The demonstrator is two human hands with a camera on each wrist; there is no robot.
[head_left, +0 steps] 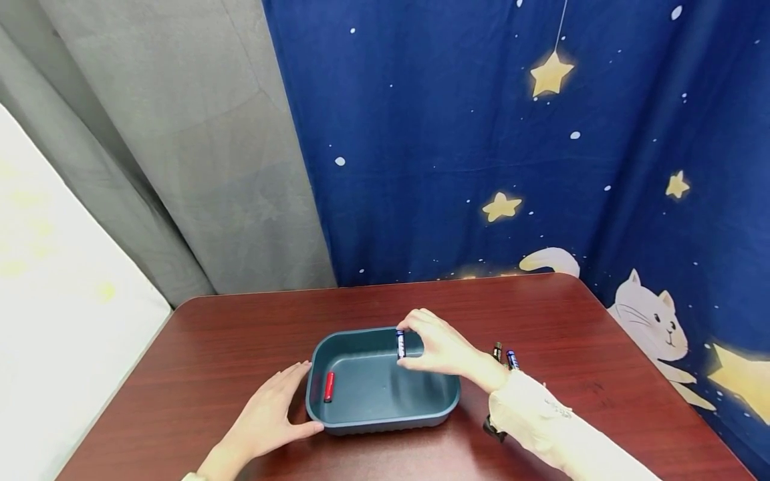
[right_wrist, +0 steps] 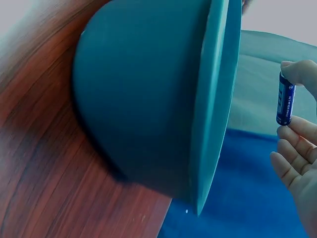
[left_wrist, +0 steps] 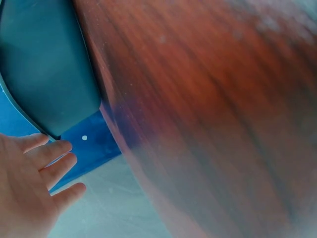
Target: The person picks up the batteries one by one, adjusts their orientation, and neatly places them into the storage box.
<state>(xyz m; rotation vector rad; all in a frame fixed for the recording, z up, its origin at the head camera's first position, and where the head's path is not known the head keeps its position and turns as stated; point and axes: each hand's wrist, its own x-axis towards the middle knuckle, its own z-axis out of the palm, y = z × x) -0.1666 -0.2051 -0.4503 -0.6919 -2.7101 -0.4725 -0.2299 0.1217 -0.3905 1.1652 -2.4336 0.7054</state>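
Observation:
A dark teal plastic basin [head_left: 385, 422] stands on the table, with a red battery [head_left: 329, 387] lying inside near its left wall. Over the basin's right part, my right hand [head_left: 438, 344] pinches a blue battery [head_left: 401, 344] by its two ends, between thumb and fingertip; the same battery [right_wrist: 286, 99] shows in the right wrist view, its other fingers spread loosely. My left hand [head_left: 271, 411] is at the basin's left side, fingers and thumb stretched out along the rim. In the left wrist view its fingertips [left_wrist: 63, 146] are right at the basin's edge.
Right of the basin, partly behind my right forearm, lie another blue battery [head_left: 512, 359] and a dark battery [head_left: 497, 351]. The reddish-brown wooden table [head_left: 252, 334] ends at the back before a grey curtain [head_left: 252, 200] and a blue starry curtain [head_left: 421, 167].

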